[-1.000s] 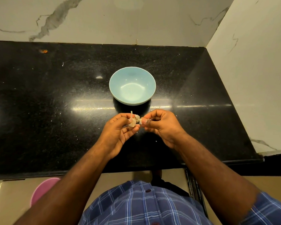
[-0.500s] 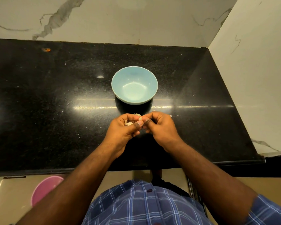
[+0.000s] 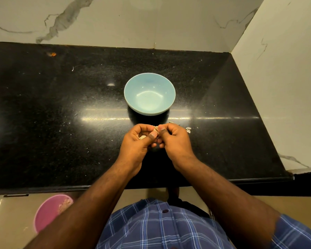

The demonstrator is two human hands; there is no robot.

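Note:
Over the black counter [image 3: 61, 123], my left hand [image 3: 139, 143] and my right hand [image 3: 174, 141] meet fingertip to fingertip. Between them they pinch a small pale garlic piece [image 3: 156, 130], mostly hidden by my thumbs. More pale pieces [image 3: 142, 137] lie cupped inside my curled left fingers. A light blue bowl [image 3: 149, 94] stands just beyond my hands and holds nothing. Papery skin scraps [image 3: 188, 129] lie on the counter right of my right hand.
Marble walls close the counter at the back and on the right [image 3: 285, 87]. A pink bucket [image 3: 50, 211] with some scraps in it sits on the floor below the counter's front edge, at the left. An orange speck [image 3: 52, 54] marks the far left counter.
My hands have drawn closer together and curled tighter round the garlic, which showed more openly a second ago. Skin scraps now show on the counter beside my right hand.

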